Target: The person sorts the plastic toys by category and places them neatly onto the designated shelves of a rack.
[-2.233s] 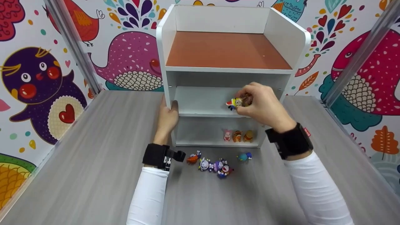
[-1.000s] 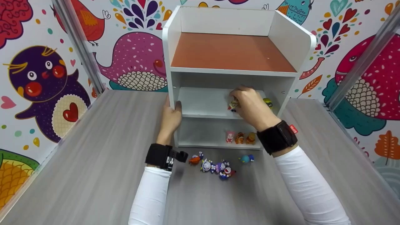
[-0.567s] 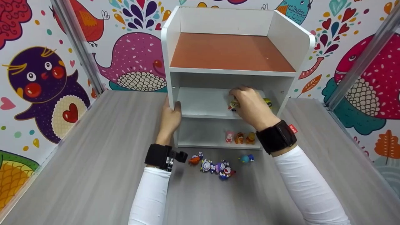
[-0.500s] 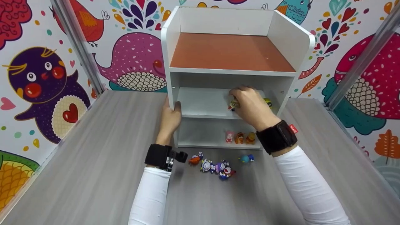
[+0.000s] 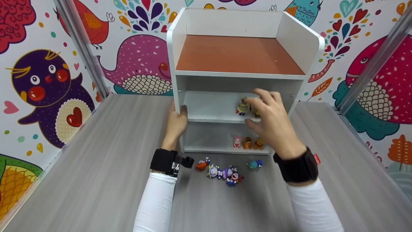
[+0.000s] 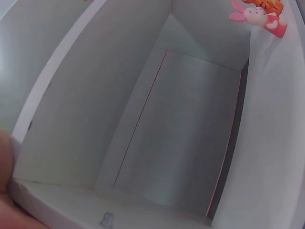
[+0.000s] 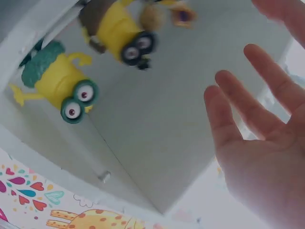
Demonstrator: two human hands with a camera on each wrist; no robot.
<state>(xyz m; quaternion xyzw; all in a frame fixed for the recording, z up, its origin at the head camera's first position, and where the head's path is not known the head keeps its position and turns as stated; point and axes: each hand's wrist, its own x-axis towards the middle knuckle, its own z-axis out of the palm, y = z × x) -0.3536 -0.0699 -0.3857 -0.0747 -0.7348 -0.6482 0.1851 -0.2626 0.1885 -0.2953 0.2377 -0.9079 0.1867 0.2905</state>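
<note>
Right hand (image 5: 273, 119) was spread, thumb and fingers apart, nothing in it, just beside the small red-trimmed figurine (image 5: 242, 108). Figurine stood upright on the middle shelf (image 5: 209, 106), near the front edge. Left hand (image 5: 175, 125) gripped the left side panel of the shelf unit (image 5: 238, 74), thumb around the front edge.

Handling, judged by looks: figurine was probably light, hard molded plastic, a bit slick, not very fragile, easy to tip. Best hold looked like thumb and fingertip either side of the body; pinching thin parts seemed riskier. Right wrist view: a green-goggled figurine (image 7: 61, 82) and a dark-goggled figurine (image 7: 116, 31) stood close by, so sideways room looked tight. Shelf unit looked stiff and much heavier; panel edge gave a solid grip.

Lower compartment had pink (image 5: 237, 141), striped (image 5: 247, 143) and bear figurines (image 5: 258, 143). A blue figurine (image 5: 255, 164) lay on the surface (image 5: 106, 167).
</note>
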